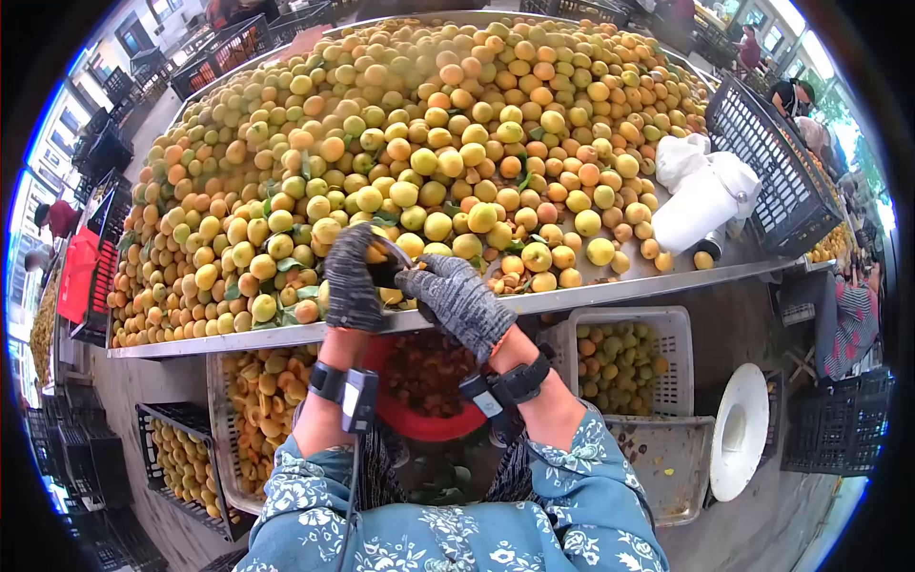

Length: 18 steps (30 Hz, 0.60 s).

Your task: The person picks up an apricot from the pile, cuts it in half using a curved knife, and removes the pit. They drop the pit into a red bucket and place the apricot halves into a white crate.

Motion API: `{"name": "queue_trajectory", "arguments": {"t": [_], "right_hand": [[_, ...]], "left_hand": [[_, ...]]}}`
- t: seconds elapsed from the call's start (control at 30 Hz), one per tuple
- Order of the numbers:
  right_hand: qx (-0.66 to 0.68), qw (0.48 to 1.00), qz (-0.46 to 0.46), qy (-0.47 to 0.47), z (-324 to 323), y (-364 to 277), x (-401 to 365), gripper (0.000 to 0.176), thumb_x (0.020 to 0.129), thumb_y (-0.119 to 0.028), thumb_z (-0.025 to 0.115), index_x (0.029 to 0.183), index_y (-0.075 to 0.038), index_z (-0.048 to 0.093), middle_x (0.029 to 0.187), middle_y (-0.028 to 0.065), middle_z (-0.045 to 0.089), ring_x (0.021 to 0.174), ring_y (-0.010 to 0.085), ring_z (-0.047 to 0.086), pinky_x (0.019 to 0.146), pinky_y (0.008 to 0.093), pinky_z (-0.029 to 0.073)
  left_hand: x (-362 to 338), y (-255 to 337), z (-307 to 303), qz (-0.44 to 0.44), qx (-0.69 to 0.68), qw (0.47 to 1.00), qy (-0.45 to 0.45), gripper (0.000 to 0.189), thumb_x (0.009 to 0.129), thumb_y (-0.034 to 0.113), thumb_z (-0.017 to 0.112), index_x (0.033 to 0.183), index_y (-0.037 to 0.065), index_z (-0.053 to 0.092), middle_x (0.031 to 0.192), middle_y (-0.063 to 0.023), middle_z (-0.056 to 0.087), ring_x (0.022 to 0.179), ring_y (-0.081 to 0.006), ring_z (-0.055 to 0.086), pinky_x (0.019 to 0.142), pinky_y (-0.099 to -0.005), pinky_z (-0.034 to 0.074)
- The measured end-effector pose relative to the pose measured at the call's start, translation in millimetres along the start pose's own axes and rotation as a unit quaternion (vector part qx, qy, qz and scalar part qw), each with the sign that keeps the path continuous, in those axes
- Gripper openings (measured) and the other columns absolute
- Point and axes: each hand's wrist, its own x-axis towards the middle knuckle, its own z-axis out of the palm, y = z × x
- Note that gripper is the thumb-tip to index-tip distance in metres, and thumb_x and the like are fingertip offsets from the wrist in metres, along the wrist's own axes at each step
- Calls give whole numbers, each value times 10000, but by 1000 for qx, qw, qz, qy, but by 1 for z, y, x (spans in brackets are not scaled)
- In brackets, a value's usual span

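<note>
Both hands wear grey knitted gloves and meet at the near edge of a metal table point(610, 292) heaped with yellow-orange fruit point(437, 226). My left hand point(355, 278) is curled round a fruit, partly hidden by the fingers. Close against it, my right hand point(459, 303) has its fingers closed on a small dark tool whose details are hard to make out. Below the hands, a red tub point(448, 426) holds brownish pieces. To its left, a white crate point(221, 429) contains halved orange fruit.
A white crate point(679, 362) of greenish fruit is at the lower right, beside a white lid-like disc point(740, 432). A white container point(694, 212) and a black crate point(777, 181) rest on the table's right. People point(796, 95) are in the background.
</note>
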Motion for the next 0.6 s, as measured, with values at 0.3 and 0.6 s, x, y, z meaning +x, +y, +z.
{"name": "queue_trajectory", "arguments": {"t": [0.3, 0.6], "right_hand": [[47, 986, -100, 128, -27, -20, -11, 417, 689, -244, 802, 1005, -27, 638, 832, 55, 643, 742, 137, 589, 703, 282, 489], [120, 988, -95, 29, -21, -23, -17, 365, 687, -185, 775, 1009, -70, 648, 734, -7, 613, 539, 59, 514, 464, 187, 402]], "left_hand": [[-29, 37, 42, -280, -285, 911, -97, 295, 893, 252, 573, 1114, 56, 583, 803, -46, 610, 687, -165, 612, 565, -253, 505], [-44, 38, 34, -53, -88, 950, -296, 364, 870, 112, 576, 1228, 60, 540, 1008, -78, 616, 840, -139, 616, 705, -228, 512]]}}
